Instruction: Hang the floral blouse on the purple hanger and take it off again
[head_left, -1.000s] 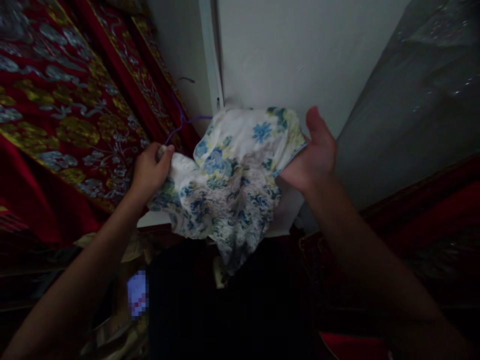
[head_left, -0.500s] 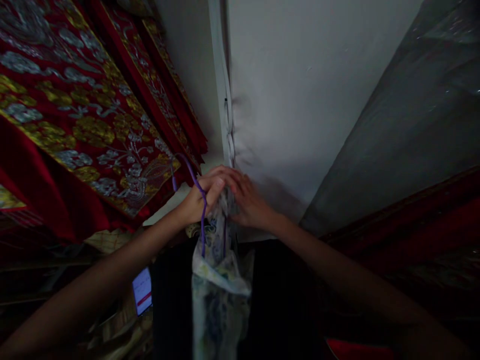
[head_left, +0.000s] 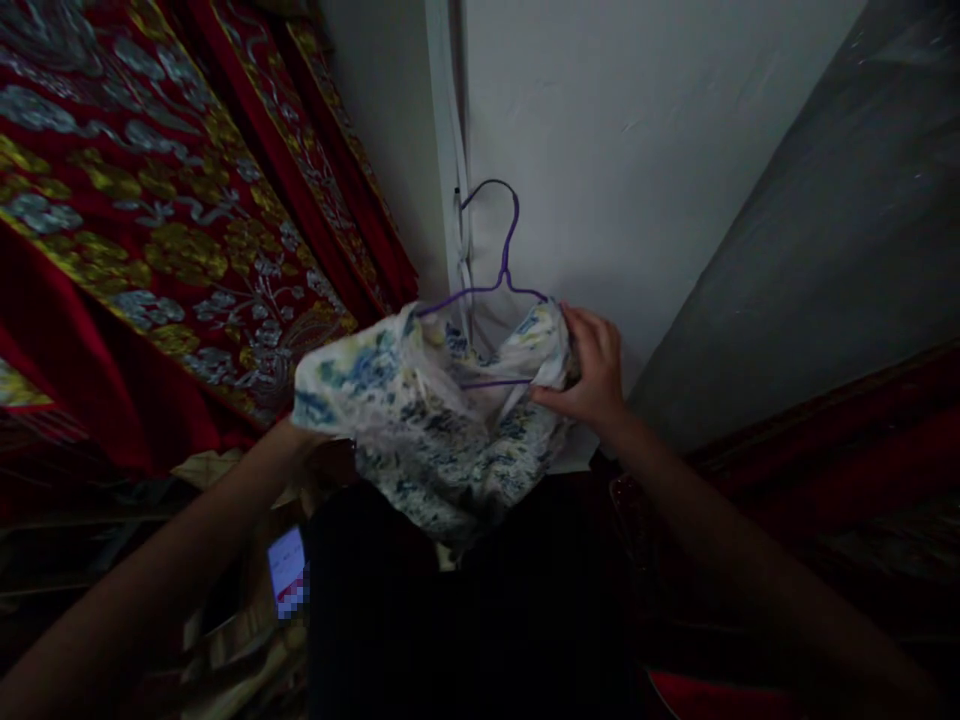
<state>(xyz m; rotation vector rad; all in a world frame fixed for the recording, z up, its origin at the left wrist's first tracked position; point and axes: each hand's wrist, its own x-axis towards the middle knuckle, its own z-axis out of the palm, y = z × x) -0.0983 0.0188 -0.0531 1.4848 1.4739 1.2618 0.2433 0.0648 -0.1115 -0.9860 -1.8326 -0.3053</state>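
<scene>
A white short-sleeved top (head_left: 420, 420) with blue, green and yellow flowers hangs on a purple wire hanger (head_left: 504, 270). The hanger's hook points up, and its lower bar shows through the neckline. My right hand (head_left: 589, 365) is closed on the top's right shoulder, thumb in front and fingers behind. On the other side, my left hand (head_left: 304, 438) is under or inside the left sleeve. Cloth covers its fingers, so how they are bent cannot be seen.
Red cloth (head_left: 187, 230) with gold and silver embroidery hangs at the left. A pale wall panel (head_left: 637, 130) stands ahead, with a thin white strip (head_left: 454, 130) down its edge. Grey plastic sheeting (head_left: 825, 230) covers the right. A lit phone (head_left: 286, 565) lies lower left.
The hands were together on the bunched top half a second ago and are now apart. The top is spread on the hanger, which has moved right and stands hook upward.
</scene>
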